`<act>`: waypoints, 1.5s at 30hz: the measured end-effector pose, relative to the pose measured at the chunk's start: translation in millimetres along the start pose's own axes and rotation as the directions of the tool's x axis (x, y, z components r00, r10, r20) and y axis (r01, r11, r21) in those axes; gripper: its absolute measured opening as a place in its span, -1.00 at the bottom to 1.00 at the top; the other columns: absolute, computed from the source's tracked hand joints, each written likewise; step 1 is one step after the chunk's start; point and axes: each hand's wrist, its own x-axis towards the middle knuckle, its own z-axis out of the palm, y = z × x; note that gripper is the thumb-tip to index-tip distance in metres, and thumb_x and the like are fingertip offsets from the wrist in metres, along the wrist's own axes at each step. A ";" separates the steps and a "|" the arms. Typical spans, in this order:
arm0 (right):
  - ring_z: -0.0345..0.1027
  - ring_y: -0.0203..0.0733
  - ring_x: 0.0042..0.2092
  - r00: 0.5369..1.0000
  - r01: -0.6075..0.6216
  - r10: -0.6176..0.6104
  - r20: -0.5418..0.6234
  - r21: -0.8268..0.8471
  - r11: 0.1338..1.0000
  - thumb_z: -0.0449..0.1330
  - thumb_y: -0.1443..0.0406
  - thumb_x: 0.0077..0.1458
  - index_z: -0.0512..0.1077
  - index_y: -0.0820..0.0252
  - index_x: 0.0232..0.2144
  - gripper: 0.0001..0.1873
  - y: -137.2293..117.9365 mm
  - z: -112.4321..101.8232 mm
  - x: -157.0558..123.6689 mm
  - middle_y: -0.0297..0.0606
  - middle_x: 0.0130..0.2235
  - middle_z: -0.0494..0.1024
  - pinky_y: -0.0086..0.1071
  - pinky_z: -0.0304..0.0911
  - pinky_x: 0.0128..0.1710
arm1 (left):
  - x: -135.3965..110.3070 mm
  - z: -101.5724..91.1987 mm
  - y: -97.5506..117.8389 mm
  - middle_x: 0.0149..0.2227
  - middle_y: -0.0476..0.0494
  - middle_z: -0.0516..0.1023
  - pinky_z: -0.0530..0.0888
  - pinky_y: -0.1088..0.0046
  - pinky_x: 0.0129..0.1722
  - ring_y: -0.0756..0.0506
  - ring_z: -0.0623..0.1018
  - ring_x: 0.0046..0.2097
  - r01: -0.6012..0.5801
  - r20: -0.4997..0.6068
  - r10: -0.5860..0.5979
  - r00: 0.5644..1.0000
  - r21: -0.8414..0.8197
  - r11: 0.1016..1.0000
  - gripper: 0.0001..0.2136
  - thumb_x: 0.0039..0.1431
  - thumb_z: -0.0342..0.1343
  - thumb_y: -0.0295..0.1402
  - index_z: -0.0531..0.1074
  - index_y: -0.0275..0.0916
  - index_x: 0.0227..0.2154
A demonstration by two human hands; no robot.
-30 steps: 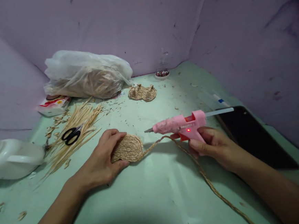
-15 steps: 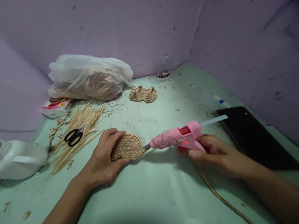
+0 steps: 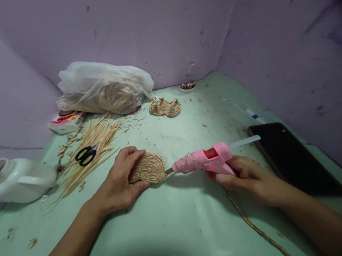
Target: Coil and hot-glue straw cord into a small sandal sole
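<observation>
My left hand (image 3: 120,185) grips the left side of a coiled oval mat of braided straw rope (image 3: 149,168), thumb and fingers curled round its edge, and holds it on the pale green table (image 3: 172,222). My right hand (image 3: 247,177) is closed round the grip of a pink hot glue gun (image 3: 205,162) with a red light on. The gun's nozzle touches the mat's right edge. A clear glue stick sticks out of the gun's back. The loose braided rope (image 3: 256,228) trails from under my right hand toward the bottom right.
Black scissors (image 3: 86,155) lie on a heap of straw strips (image 3: 92,146). Behind are a plastic bag of straw (image 3: 105,89), a small box (image 3: 66,122) and a finished woven piece (image 3: 165,106). A white jug (image 3: 19,181) lies at the left, a dark phone (image 3: 294,157) at the right.
My right hand has lowered the glue gun and brought it left, so its nozzle now meets the mat's right edge. My left hand has stayed on the mat.
</observation>
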 end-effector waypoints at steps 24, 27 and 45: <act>-0.13 -0.38 -0.55 1.000 0.000 0.000 0.003 0.003 1.000 0.15 0.00 0.03 0.18 0.14 -0.60 -0.59 2.0 -2.6 0.0 -0.47 -0.58 0.02 -0.43 -0.15 -0.61 | -1.8 -0.3 0.1 0.04 -0.27 0.21 0.33 0.11 0.07 -0.26 0.29 0.10 0.001 -0.020 0.000 1.000 0.016 1.000 -0.48 0.08 0.13 -0.30 0.15 -0.24 0.10; -0.13 -0.38 -0.56 1.000 0.018 -0.018 0.002 -0.001 1.000 0.15 -0.01 0.02 0.19 0.15 -0.60 -0.58 -1.3 -2.6 0.6 -0.47 -0.59 0.04 -0.43 -0.15 -0.62 | -2.1 -0.3 0.0 0.03 -0.28 0.21 0.33 0.11 0.08 -0.26 0.29 0.10 -0.005 -0.009 0.005 1.000 0.011 1.000 -0.47 0.08 0.13 -0.30 0.14 -0.25 0.11; -0.03 -0.36 -0.56 0.998 0.065 -0.066 0.007 0.052 0.996 0.17 -0.02 0.03 0.41 0.20 -0.44 -0.61 -2.1 -1.9 1.5 -0.44 -0.59 0.17 -0.42 -0.09 -0.60 | -3.8 -1.8 0.6 0.04 -0.27 0.19 0.33 0.10 0.07 -0.26 0.27 0.10 -0.045 -0.009 0.045 0.999 -0.023 0.999 -0.47 0.10 0.14 -0.30 0.12 -0.23 0.12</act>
